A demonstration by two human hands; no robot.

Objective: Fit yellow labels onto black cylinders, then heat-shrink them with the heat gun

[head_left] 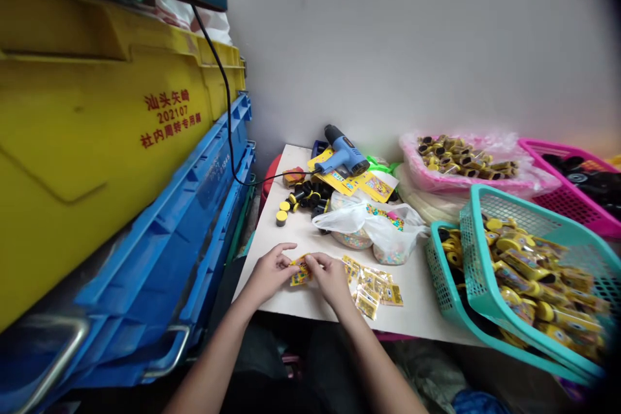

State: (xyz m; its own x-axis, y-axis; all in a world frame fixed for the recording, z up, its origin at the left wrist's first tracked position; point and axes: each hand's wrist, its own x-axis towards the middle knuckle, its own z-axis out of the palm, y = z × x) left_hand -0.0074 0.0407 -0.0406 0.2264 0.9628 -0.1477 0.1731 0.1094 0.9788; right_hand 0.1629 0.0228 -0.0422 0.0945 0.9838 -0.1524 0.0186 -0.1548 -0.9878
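Observation:
My left hand (270, 273) and my right hand (330, 278) meet near the front edge of the white table (417, 297). Both pinch one small yellow printed packet (301, 270) between their fingertips. Just right of my right hand lies a loose spread of several similar yellow packets (373, 284). Behind them sits a clear plastic bag of small coloured bits (373, 226).
Stacked yellow crate (97, 123) and blue crates (184, 220) wall off the left. A blue heat gun (345, 150) with a black cord lies at the back beside black-and-yellow caps (303, 197). Teal baskets (524, 272) of yellow packed items stand right, pink baskets (572, 187) behind.

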